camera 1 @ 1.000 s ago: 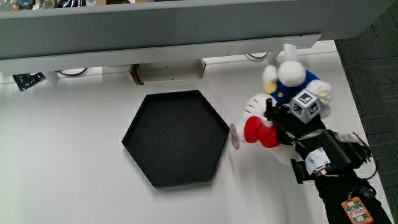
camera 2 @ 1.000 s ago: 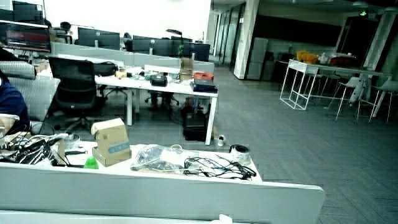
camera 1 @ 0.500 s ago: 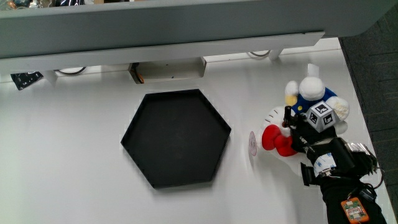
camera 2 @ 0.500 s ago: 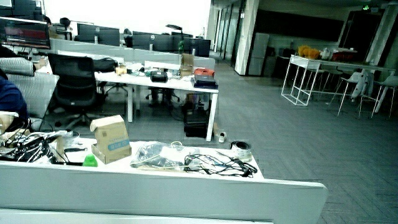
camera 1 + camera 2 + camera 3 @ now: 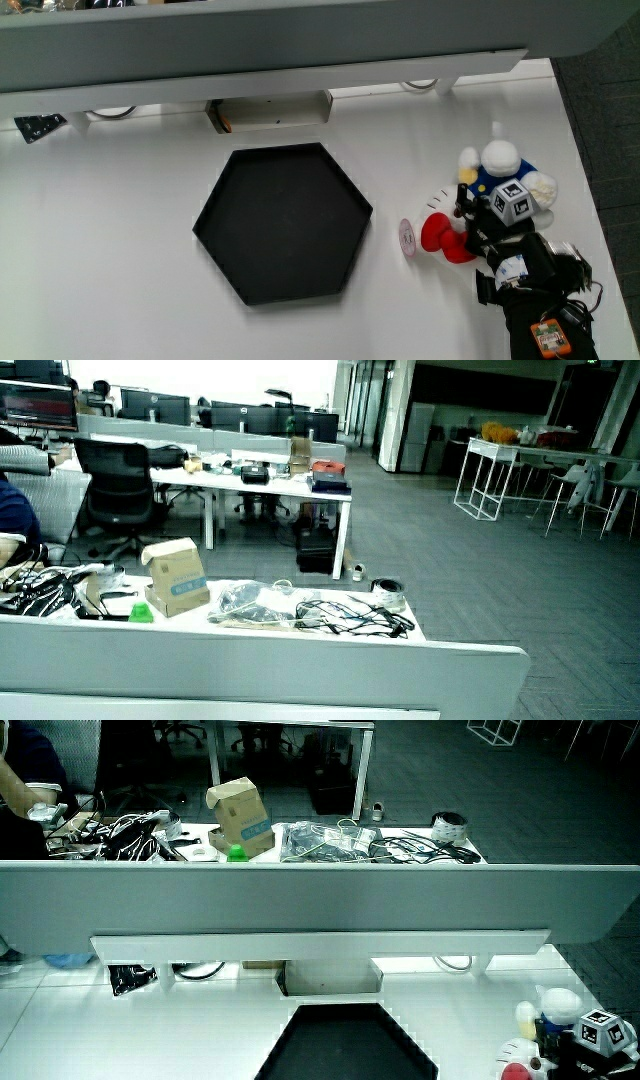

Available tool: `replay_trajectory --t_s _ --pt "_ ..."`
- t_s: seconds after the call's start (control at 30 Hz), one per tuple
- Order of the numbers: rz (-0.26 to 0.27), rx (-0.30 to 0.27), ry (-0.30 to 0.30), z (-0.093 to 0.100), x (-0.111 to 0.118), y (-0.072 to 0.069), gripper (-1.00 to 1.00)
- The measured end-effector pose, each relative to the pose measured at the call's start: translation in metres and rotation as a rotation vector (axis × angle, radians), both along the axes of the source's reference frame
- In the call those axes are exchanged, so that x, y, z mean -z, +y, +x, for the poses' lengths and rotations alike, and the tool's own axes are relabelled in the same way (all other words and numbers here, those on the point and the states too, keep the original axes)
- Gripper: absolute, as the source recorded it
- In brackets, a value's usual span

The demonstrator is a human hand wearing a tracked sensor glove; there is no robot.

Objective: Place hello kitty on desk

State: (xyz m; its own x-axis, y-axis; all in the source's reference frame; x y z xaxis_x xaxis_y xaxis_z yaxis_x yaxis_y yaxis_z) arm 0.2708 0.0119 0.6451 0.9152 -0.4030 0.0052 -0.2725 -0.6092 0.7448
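Placement step: your black-gloved hand (image 5: pixel 497 212) grips the white plush Hello Kitty toy with blue body and red bow (image 5: pixel 470 205), which rests on the white table (image 5: pixel 120 240) beside the black hexagonal tray (image 5: pixel 283 222) — apparently down. Next, judge it settled — then release and lift clear.

I'm looking at an open-plan office. In a side view, rows of white desks with dark computer monitors (image 5: pixel 240 422) and a black swivel chair (image 5: pixel 112 485) stand on grey carpet. The low grey partition (image 5: pixel 320 895) edges my white table (image 5: pixel 120 250), and a neighbouring desk carries tangled black cables (image 5: pixel 350 620) and a small cardboard box (image 5: pixel 175 575).
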Motion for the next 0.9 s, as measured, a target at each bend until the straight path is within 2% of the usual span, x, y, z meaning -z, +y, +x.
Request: replay_trajectory --t_s 0.1,0.13,0.2,0.27,0.4,0.5,0.6,0.73,0.8,0.9 --pt "0.000 -0.047 0.001 0.004 -0.007 0.005 0.00" --pt "0.003 -0.054 0.005 0.008 -0.010 0.007 0.00" --pt "0.019 -0.058 0.002 0.006 -0.001 0.008 0.00" --pt "0.017 -0.058 0.003 0.006 -0.006 0.009 -0.08" --pt "-0.001 -0.036 -0.010 -0.001 -0.003 0.010 -0.23" --pt "-0.047 -0.038 -0.022 -0.001 -0.007 0.012 -0.35" --pt "-0.039 -0.019 -0.012 -0.001 -0.013 0.018 -0.46" --pt "-0.089 -0.005 -0.012 0.000 -0.017 0.023 -0.62" --pt "-0.096 0.018 -0.003 -0.003 -0.014 0.025 -0.69" --pt "-0.072 0.039 0.004 -0.006 -0.011 0.028 -0.81"
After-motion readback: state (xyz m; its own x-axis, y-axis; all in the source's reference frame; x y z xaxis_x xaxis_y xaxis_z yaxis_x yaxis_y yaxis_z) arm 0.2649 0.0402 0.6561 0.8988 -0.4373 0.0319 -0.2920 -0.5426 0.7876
